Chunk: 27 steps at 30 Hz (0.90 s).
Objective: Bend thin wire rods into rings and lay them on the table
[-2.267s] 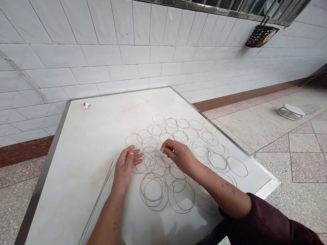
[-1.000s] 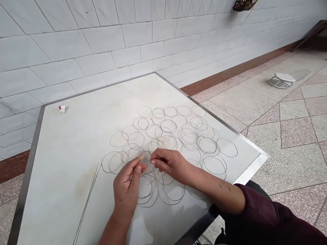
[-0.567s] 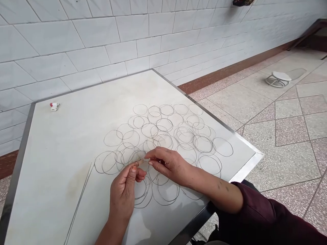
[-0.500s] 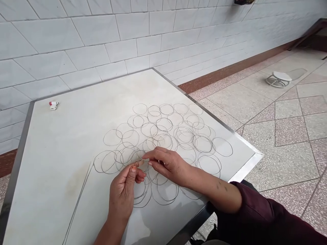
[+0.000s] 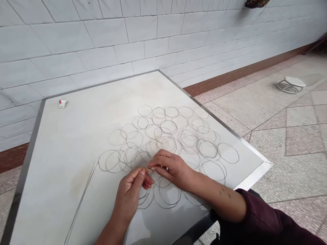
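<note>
My left hand [image 5: 127, 194] is closed in a pinch, thumb against forefinger, on a thin wire [image 5: 146, 167]. My right hand [image 5: 172, 168] meets it from the right, its thumb and forefinger pinched on the same wire. Fingertips of both hands almost touch and hide most of the piece between them. Under and beyond the hands, many thin wire rings [image 5: 177, 127] lie flat and overlapping on a white table [image 5: 63, 146]. Left of my left hand, a few long straight wires [image 5: 82, 199] run toward the near edge.
A small red and white plastic fitting [image 5: 62, 104] lies at the table's far left corner. White wall tiles [image 5: 102, 64] rise behind the metal-edged table. On the speckled floor to the right stands a low round stool [image 5: 293, 82]. A dark object [image 5: 257, 3] hangs at the top.
The fingertips of my two hands have come closer together, and my right forefinger has bent down into a pinch. The camera view has shifted slightly, with the table appearing farther right.
</note>
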Available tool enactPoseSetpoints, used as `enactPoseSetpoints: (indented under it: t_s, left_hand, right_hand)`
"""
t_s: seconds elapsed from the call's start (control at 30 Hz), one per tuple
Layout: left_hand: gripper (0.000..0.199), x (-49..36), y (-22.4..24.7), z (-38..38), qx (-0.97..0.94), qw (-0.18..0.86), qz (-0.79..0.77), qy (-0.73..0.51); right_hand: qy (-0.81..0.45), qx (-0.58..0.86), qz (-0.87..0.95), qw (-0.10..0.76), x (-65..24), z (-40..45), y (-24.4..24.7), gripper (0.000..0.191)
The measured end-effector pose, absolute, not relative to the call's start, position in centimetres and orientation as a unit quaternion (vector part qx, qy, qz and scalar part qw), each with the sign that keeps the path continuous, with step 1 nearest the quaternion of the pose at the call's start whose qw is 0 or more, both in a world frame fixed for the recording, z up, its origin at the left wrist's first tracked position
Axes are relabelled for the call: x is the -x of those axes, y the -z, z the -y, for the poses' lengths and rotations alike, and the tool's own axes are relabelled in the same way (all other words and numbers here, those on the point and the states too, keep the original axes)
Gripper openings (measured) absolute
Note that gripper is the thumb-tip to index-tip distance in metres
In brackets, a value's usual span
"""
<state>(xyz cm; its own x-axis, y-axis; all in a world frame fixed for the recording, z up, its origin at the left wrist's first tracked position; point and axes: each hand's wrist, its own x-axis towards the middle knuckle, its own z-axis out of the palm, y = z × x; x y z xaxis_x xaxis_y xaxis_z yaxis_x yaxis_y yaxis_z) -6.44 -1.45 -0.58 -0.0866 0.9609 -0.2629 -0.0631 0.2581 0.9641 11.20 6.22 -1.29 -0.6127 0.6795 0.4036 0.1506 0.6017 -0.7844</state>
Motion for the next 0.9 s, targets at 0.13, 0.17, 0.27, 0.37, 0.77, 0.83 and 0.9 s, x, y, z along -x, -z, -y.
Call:
enactPoseSetpoints:
  t_s: [0.13, 0.17, 0.27, 0.37, 0.77, 0.83, 0.9]
  left_hand:
    - [0.030, 6.4, 0.5, 1.6, -0.404, 0.562, -0.558, -0.458]
    - [0.031, 6.4, 0.4, 1.6, -0.410, 0.565, -0.555, -0.453]
    - [0.035, 6.3, 0.0, 1.7, -0.428, 0.579, -0.542, -0.433]
    - [0.035, 6.4, 0.0, 1.7, -0.425, 0.598, -0.528, -0.428]
    - [0.024, 7.0, 1.0, 1.5, -0.299, 0.701, -0.466, -0.450]
    - [0.026, 7.0, 1.2, 1.5, -0.296, 0.695, -0.481, -0.446]
    - [0.028, 7.0, 1.2, 1.5, -0.288, 0.691, -0.488, -0.448]
  right_hand:
    - [-0.336, 0.254, 0.831, 0.362, -11.2, -6.1, 1.5, 0.019]
    - [-0.335, 0.243, 0.836, 0.361, -11.2, -6.1, 1.5, 0.018]
    - [-0.343, 0.219, 0.845, 0.347, -11.3, -6.2, 1.5, 0.017]
    - [-0.342, 0.230, 0.848, 0.332, -11.5, -6.3, 1.3, 0.019]
    - [-0.331, 0.223, 0.848, 0.348, -11.6, -6.6, 1.2, 0.016]
    - [-0.327, 0.212, 0.850, 0.353, -11.6, -6.7, 1.3, 0.016]
    - [-0.324, 0.205, 0.852, 0.357, -11.6, -6.7, 1.3, 0.016]
